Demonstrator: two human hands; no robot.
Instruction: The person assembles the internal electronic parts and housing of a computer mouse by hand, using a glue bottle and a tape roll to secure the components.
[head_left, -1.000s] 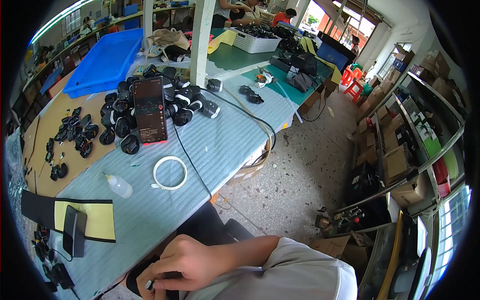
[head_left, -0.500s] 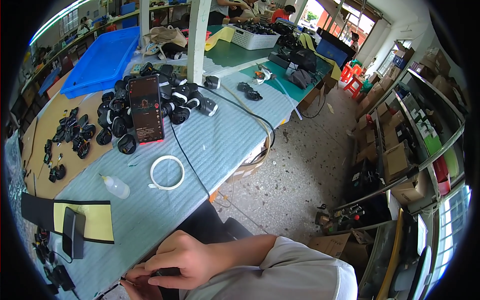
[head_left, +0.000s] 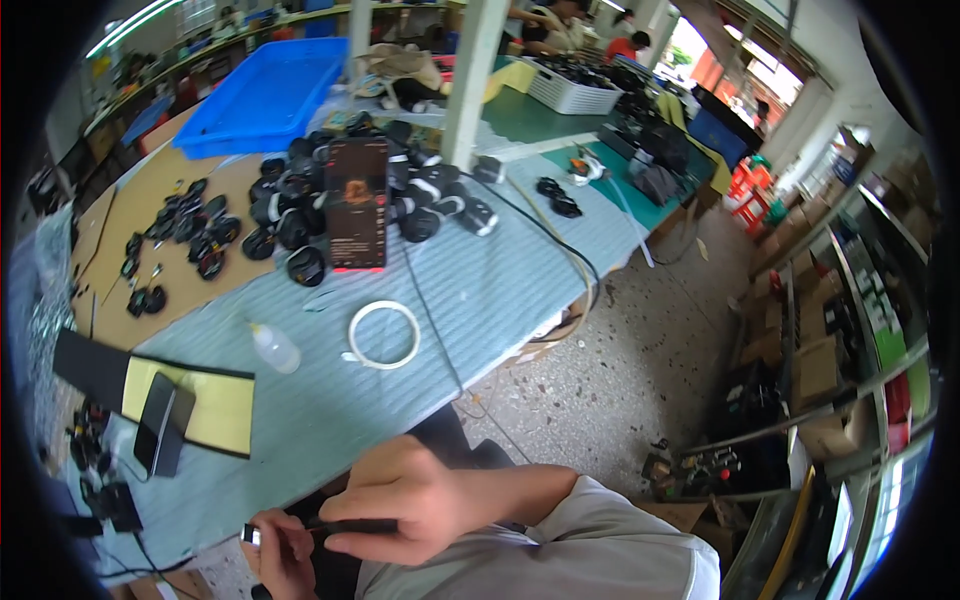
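Observation:
My right hand point(head_left: 400, 505) is closed around a slim, dark, rod-like thing point(head_left: 362, 526), its kind not clear, whose near end points toward my other hand. To its left, low by the table edge, my left hand point(head_left: 282, 555) pinches a small dark piece with a bright white face point(head_left: 252, 536). The fingers hide most of that piece. Both hands are close together in front of my lap, just off the table's near side. Nearest on the tabletop are an open black-and-yellow folder-like case point(head_left: 225, 415) and a dark grey block-like device point(head_left: 163, 425) lying on it.
A phone point(head_left: 357, 205) stands against a heap of black-and-white rounded parts point(head_left: 290, 228). Nearby are a white ring of cord or tape point(head_left: 384, 334), a squeeze bottle point(head_left: 276, 350), a blue tray point(head_left: 262, 100) and a white post point(head_left: 472, 85). Loaded shelves point(head_left: 850, 290) line the right.
The view has shifted, so the table's things appear further right. My hands have moved slightly apart, and the dark rod-like thing shows more plainly in my right hand.

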